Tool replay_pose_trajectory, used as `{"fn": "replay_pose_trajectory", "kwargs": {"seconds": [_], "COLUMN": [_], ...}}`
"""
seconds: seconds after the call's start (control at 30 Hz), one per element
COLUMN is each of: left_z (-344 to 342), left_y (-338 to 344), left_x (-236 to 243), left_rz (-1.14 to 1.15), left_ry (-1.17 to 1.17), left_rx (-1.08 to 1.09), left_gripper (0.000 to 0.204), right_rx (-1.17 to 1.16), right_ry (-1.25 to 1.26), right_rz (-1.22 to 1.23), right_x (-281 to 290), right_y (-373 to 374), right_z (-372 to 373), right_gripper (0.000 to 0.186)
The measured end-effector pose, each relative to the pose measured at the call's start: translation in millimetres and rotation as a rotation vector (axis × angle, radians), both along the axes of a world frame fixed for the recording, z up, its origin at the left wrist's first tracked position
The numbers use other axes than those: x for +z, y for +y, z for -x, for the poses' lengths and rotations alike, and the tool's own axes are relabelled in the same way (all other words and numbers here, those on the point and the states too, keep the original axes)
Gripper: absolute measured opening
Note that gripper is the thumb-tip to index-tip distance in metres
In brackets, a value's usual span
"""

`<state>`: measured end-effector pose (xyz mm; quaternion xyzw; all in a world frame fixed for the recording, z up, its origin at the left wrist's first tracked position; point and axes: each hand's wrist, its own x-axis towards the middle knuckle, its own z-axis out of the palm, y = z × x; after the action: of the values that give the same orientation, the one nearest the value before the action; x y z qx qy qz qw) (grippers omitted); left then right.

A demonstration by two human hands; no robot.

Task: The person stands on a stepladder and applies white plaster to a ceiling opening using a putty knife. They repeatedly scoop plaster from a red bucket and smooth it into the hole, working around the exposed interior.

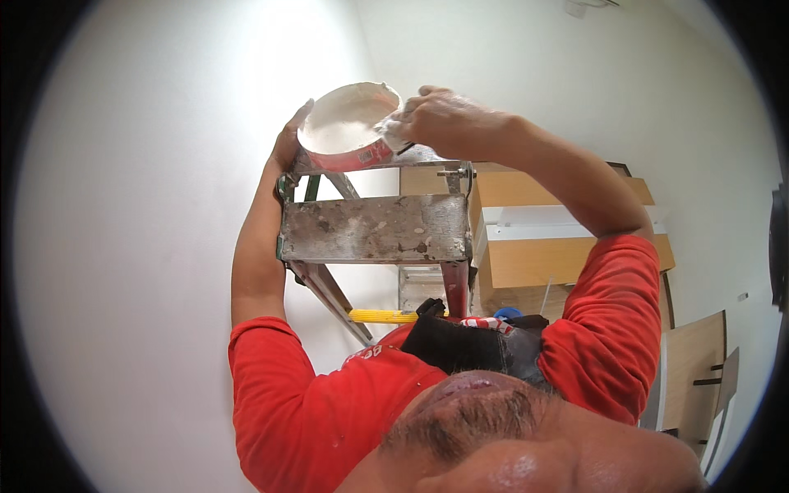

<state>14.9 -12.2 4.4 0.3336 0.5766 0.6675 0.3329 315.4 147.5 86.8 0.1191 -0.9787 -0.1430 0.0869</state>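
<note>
A round bucket [345, 159] with a red and pink outer wall stands tilted on top of a stepladder. Pale, paint-like material coats its inside. Against the bucket's left side, my left hand [289, 138] curls around the wall and steadies it. My right hand [444, 119] is at the right rim, its fingers closed on a white-smeared hand tool [394, 131] with a thin dark edge. The tool's exact kind is partly hidden by the fingers. White smears also mark the right hand.
The metal stepladder [374, 228] has a worn, stained step and stands beside a white wall [140, 246] at left. A yellow ribbed bar [380, 315] lies below the step. Wooden furniture [534, 261] stands lower right, and panels [692, 370] lean farther right.
</note>
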Motion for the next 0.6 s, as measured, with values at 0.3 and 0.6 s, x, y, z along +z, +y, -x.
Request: {"fn": "replay_pose_trajectory", "kwargs": {"seconds": [0.3, 0.6], "left_z": [1, 16], "left_y": [0, 2], "left_x": [-2, -9], "left_rz": [-0.01, -0.028], "left_ry": [0.032, 0.017], "left_rx": [0.022, -0.011], "left_gripper": [0.065, 0.064], "right_rx": [-0.056, -0.337], "right_ry": [0.363, -0.03], "right_rz": [0.61, 1.553], "right_x": [39, -28], "right_y": [48, 102], "right_z": [-11, 81], "right_gripper": [0.031, 0.039]}}
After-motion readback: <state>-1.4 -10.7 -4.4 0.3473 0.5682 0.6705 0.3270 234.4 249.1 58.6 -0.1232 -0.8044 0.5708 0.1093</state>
